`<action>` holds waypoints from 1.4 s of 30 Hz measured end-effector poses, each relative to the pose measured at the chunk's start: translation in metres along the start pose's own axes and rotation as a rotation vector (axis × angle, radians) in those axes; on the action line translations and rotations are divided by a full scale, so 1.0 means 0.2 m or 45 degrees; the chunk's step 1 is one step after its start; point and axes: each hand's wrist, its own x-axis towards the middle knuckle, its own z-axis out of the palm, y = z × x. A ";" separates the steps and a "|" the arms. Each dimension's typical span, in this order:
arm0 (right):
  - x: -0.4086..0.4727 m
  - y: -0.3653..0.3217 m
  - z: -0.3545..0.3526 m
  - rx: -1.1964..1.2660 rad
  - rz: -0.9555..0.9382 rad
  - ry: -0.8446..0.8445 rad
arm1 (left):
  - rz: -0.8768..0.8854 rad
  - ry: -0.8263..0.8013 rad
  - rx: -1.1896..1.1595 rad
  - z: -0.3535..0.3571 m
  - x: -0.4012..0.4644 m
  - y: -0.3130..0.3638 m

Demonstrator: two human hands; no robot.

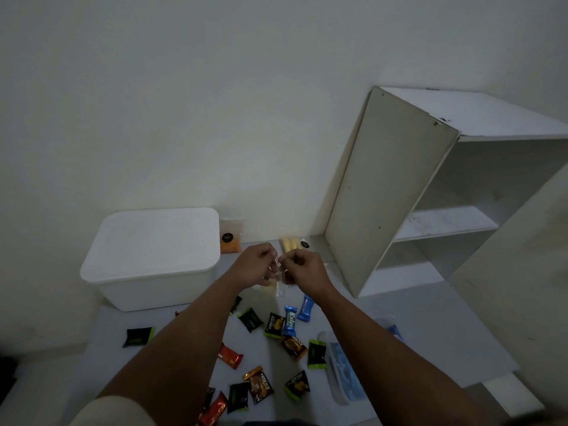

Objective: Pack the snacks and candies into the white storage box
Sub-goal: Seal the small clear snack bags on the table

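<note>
The packing seems hardly begun: the white storage box [150, 256] stands at the left near the wall with its lid on, and many snack packets lie loose on the floor, such as the blue Kalpa bar [289, 321], the Nextar packets [274, 325] and a red wrapper [230, 355]. Above them, the left hand [255, 265] and the right hand [302, 267] both pinch with curled fingers a small clear plastic packet [279, 272]. What is in this packet is hard to make out, and the lid hides the inside of the box.
</note>
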 end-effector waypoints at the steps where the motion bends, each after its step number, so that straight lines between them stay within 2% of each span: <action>1: 0.00 0.00 0.00 0.009 -0.004 -0.001 | 0.005 0.004 0.000 0.00 0.00 0.00; 4: 0.00 0.00 -0.01 0.019 -0.001 -0.039 | 0.020 0.041 0.028 0.00 -0.02 0.00; 8: 0.01 -0.01 -0.02 0.094 0.117 -0.169 | 0.065 0.097 0.056 -0.02 -0.02 0.01; 12: 0.02 -0.03 -0.03 -0.014 0.172 -0.277 | 0.035 0.168 -0.090 -0.03 0.00 0.01; 20: 0.04 0.01 -0.01 -0.108 0.049 -0.126 | -0.117 0.090 -0.058 0.01 -0.02 -0.06; 25: 0.01 0.02 -0.01 0.023 0.172 -0.162 | -0.097 0.060 -0.158 0.02 -0.01 -0.06; 30: 0.02 0.07 -0.04 -0.120 0.222 -0.210 | -0.116 0.097 -0.301 0.02 0.03 -0.08; 35: 0.08 0.12 -0.07 -0.219 0.212 -0.161 | -0.132 0.196 -0.222 0.05 0.10 -0.13; 39: 0.18 0.15 -0.13 -0.284 0.134 -0.136 | -0.061 0.493 -0.047 0.06 0.20 -0.20; 42: 0.30 0.17 -0.19 -0.275 0.110 -0.200 | -0.101 0.479 0.047 0.03 0.29 -0.26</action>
